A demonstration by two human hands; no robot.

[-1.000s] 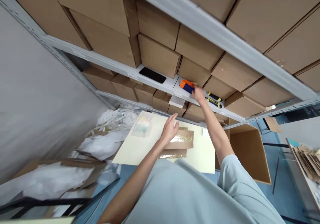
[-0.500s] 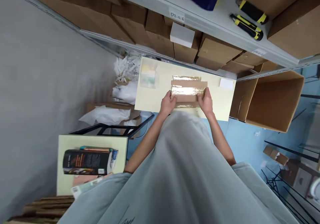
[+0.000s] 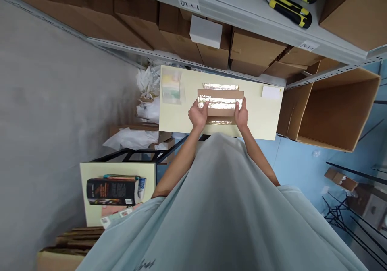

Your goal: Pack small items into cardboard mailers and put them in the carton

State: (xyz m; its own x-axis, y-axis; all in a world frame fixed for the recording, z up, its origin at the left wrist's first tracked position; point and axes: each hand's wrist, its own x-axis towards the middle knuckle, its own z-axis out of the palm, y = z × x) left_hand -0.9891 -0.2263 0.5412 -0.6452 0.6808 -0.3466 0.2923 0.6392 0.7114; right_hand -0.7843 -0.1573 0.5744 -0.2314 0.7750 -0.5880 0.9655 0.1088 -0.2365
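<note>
A flat brown cardboard box with a shiny strip of clear tape across its top is held over the pale yellow table. More shiny taped strips show beyond its far and near edges; whether they belong to the same box I cannot tell. My left hand grips the box's left end, thumb on top over the tape. At the right end, my right hand holds it the same way. The fingers under the box are hidden.
A clear plastic bag lies at the table's left, a white paper at its right. An open carton stands to the right. Shelving with boxes and utility knives runs along the far side. Books lie on a side table.
The camera view has shifted a little. Both thumbs now lie farther up the box, on the tape strip. The box stays in both hands and has moved slightly away from my body.
</note>
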